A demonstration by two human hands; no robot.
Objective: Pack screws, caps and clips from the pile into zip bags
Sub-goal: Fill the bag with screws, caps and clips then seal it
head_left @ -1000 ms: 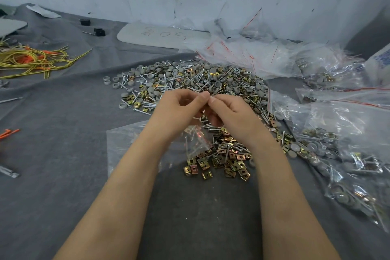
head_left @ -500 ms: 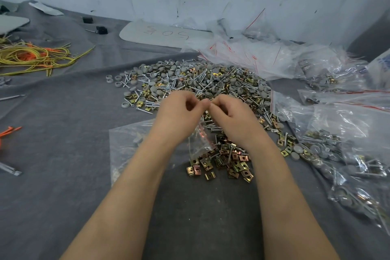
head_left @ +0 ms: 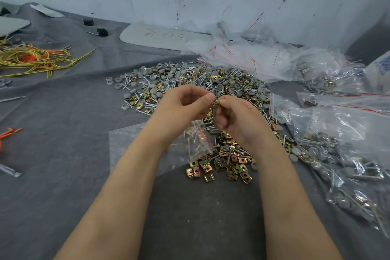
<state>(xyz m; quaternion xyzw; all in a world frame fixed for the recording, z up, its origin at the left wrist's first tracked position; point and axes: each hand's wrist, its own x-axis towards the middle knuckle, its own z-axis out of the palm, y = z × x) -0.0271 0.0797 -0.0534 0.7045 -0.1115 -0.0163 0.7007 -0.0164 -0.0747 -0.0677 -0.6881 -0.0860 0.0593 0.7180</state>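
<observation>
Right now I see both hands raised above the near edge of the pile (head_left: 200,82), which lies mid-scene on the grey cloth (head_left: 63,154) as a mix of screws, grey caps and brass-coloured clips. The left hand (head_left: 185,105) and the right hand (head_left: 236,116) meet at their fingertips and together pinch a small stack of clips (head_left: 217,102): the left thumb and forefinger press it from the left, and the right hand's fingers curl round it from the right. Just below the hands a small zip bag (head_left: 198,143) hangs down with a few parts inside, its lower end touching the near cluster of clips (head_left: 228,162); I cannot tell which fingers hold it up. Under the left forearm an empty flat bag (head_left: 130,145) lies on the cloth. On the right, filled bags (head_left: 337,154) of the same hardware lie in an overlapping spread, running from beside the pile to the near right. Farther back on the right, a loose heap of clear bags with red strips (head_left: 253,55) sits against the wall. At the far left lie yellow cords (head_left: 31,59), and behind the pile lies a grey board (head_left: 164,36) with handwriting on it.
</observation>
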